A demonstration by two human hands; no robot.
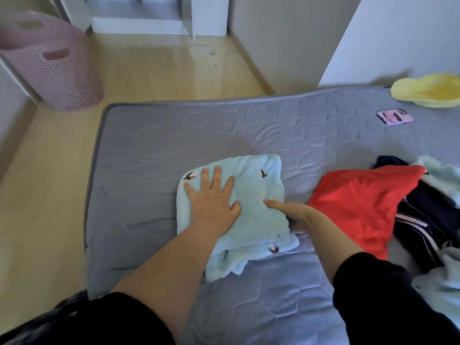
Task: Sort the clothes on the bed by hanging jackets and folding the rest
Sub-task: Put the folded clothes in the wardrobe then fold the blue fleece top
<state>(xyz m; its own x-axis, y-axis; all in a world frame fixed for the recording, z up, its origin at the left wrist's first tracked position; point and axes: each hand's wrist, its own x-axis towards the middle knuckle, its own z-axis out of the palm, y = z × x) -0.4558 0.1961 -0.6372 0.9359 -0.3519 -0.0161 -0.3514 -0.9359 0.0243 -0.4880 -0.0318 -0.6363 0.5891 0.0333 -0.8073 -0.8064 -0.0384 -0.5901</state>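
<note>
A folded light-blue fleece garment point(254, 195) with small dark bird prints lies on the grey quilted mattress point(154, 155). My left hand point(211, 197) presses flat on its left half, fingers spread. My right hand point(291, 211) grips the garment's right edge, thumb on top and fingers tucked under the fabric. To the right lies a pile with a red garment point(361, 202), a dark navy piece with white stripes point(423, 220) and more light-blue fleece point(445, 180).
A pink perforated laundry basket point(57, 70) stands on the wooden floor at the far left. A yellow garment point(428, 90) and a phone in a pink case point(394, 117) lie at the mattress's far right. A wall corner rises behind the bed.
</note>
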